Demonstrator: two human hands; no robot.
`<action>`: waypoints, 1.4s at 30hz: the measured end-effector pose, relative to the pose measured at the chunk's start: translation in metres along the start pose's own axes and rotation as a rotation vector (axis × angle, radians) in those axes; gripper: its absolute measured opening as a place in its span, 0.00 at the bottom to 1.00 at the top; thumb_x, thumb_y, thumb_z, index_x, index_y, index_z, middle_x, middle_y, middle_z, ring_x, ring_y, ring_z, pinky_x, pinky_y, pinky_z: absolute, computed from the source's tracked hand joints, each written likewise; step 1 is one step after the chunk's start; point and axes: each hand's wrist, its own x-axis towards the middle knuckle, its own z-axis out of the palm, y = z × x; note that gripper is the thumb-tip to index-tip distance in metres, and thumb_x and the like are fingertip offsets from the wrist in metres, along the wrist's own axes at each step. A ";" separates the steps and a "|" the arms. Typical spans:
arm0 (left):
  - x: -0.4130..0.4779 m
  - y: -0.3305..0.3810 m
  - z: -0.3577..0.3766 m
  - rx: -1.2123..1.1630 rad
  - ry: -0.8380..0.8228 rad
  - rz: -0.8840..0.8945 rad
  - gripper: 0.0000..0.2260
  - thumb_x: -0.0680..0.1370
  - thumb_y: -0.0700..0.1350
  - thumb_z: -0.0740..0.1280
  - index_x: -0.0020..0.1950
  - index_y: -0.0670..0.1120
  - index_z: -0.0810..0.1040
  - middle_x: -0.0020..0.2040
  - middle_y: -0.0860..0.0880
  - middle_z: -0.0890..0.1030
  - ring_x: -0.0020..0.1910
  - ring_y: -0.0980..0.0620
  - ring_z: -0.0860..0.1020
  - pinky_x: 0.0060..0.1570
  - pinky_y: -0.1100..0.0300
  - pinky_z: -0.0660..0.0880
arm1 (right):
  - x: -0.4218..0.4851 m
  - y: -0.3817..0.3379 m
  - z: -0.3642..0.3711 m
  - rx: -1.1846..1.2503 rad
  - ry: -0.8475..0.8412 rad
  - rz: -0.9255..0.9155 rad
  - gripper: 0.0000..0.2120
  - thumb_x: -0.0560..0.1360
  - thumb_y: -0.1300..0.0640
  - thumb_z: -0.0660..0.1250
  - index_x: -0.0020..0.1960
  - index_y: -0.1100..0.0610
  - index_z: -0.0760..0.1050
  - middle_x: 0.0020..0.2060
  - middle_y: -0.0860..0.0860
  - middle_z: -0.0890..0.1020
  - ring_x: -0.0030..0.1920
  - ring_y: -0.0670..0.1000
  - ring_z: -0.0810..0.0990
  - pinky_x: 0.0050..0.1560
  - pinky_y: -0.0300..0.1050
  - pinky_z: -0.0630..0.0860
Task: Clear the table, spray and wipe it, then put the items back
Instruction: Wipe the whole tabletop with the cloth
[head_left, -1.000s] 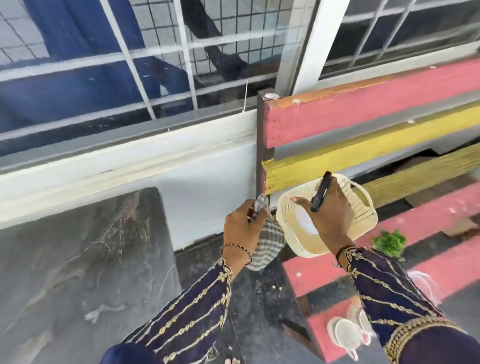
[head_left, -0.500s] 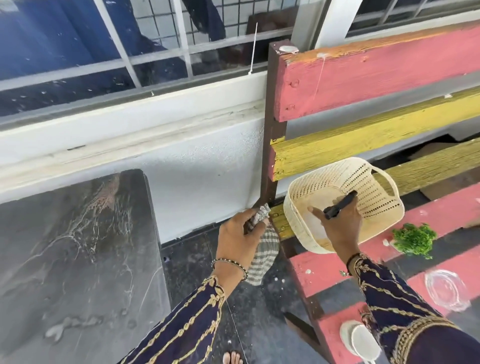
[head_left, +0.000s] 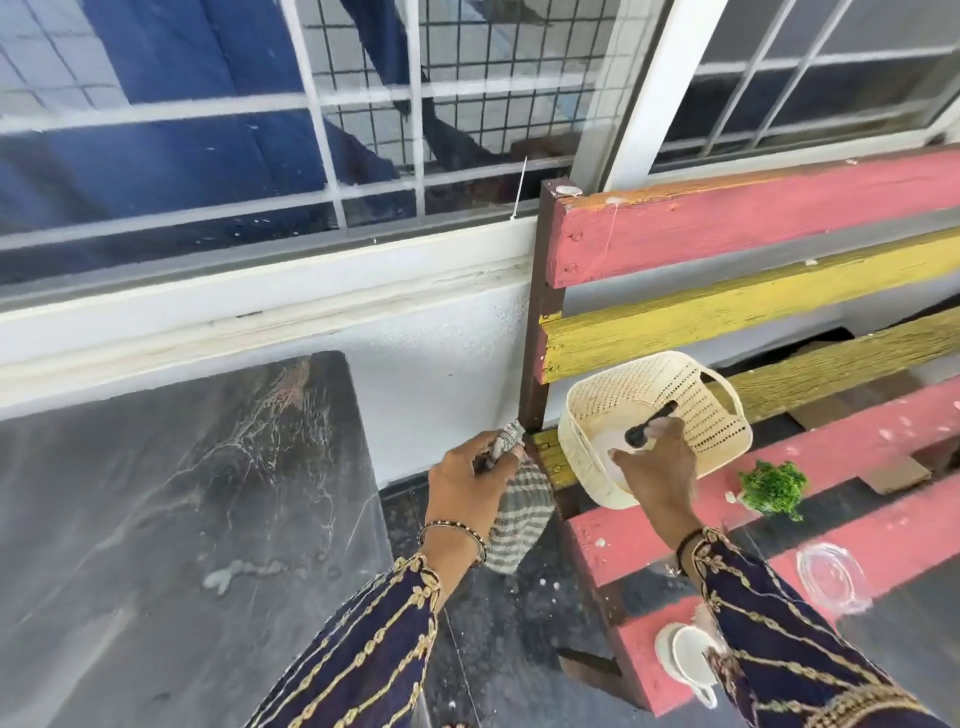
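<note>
Left hand (head_left: 470, 486) grips a bunched striped cloth (head_left: 522, 512), which hangs below the fist, off the tabletop (head_left: 156, 519) and over the floor gap beside it. The tabletop is a dark stone slab with wet streaks and a foamy smear (head_left: 249, 571) near its right edge.

Right hand (head_left: 657, 467) is inside the cream perforated basket (head_left: 714, 415), fingers curled round a black marker (head_left: 652, 421), tip end angled up toward the far wall. The basket sits tilted on the slatted seat (head_left: 857, 452), at its left end, just beside the brown post (head_left: 540, 312). Contents: the marker, in hand, and a pale flat thing (head_left: 605, 452) at the bottom; can't tell what it is.

Elsewhere on the seat:
- green plant sprig (head_left: 774, 488), right of the basket, apart from it
- clear round lid (head_left: 831, 577) on the nearer pink slat
- white cup (head_left: 688, 660) at the near edge, partly behind the right sleeve (head_left: 769, 639); contents not visible
</note>
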 end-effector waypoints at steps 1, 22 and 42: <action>-0.008 0.003 -0.009 -0.010 0.005 0.009 0.12 0.75 0.50 0.71 0.58 0.52 0.81 0.22 0.59 0.73 0.20 0.63 0.70 0.20 0.74 0.64 | -0.014 -0.009 -0.001 0.011 -0.021 -0.025 0.27 0.70 0.59 0.79 0.62 0.59 0.68 0.59 0.57 0.81 0.59 0.59 0.80 0.52 0.48 0.76; -0.285 -0.014 -0.349 -0.353 0.084 0.164 0.06 0.76 0.52 0.69 0.52 0.54 0.82 0.48 0.51 0.86 0.48 0.54 0.83 0.50 0.59 0.78 | -0.434 -0.230 -0.003 0.255 -0.920 -0.559 0.15 0.67 0.18 0.57 0.43 0.20 0.77 0.41 0.18 0.77 0.47 0.20 0.73 0.57 0.32 0.62; -0.434 -0.226 -0.628 -0.048 0.529 -0.212 0.07 0.70 0.43 0.76 0.47 0.47 0.82 0.42 0.51 0.85 0.41 0.57 0.81 0.49 0.60 0.77 | -0.695 -0.347 0.190 -0.137 -0.731 -1.373 0.18 0.77 0.37 0.67 0.64 0.45 0.74 0.43 0.46 0.86 0.46 0.53 0.84 0.50 0.51 0.80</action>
